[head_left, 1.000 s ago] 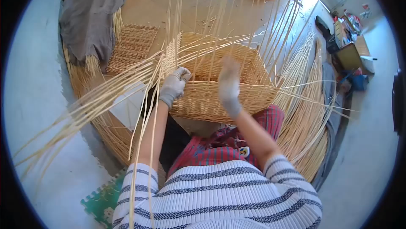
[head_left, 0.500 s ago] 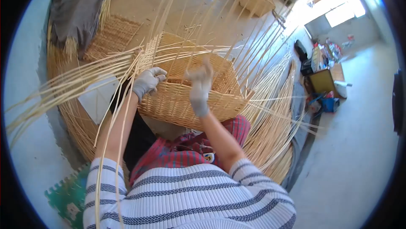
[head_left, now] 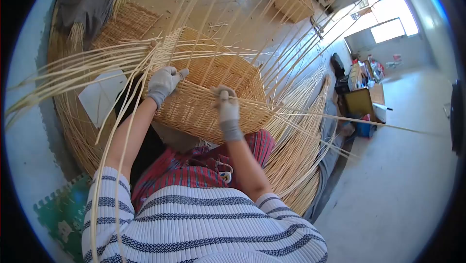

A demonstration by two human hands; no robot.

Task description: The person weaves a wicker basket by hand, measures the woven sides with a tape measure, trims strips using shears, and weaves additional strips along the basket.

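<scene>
A half-woven wicker basket (head_left: 191, 113) tilts in front of my lap, its tall bare stakes rising from the far and right sides. My left hand (head_left: 165, 85), in a pale grey work glove, is closed on the near rim at its left end, close to a bundle of long wicker rods (head_left: 97, 71). Farther right along the same rim, my gloved right hand (head_left: 227, 112) is closed, slightly blurred, around a wicker rod (head_left: 310, 113). That rod runs out to the right, past the basket's corner. What lies inside the right fist is hidden.
Loose wicker rods (head_left: 296, 161) lie in a large pile right of the basket. Another basket (head_left: 293, 1) stands farther back on the floor. A woven mat (head_left: 126, 25) lies at upper left, a white board (head_left: 102, 95) below it. Boxes (head_left: 358, 105) and clutter stand right.
My right hand, raised and blurred above the rim before, has come down and closed at it. A rod now stretches far right. My left hand stays on the rim; the whole view has shifted slightly.
</scene>
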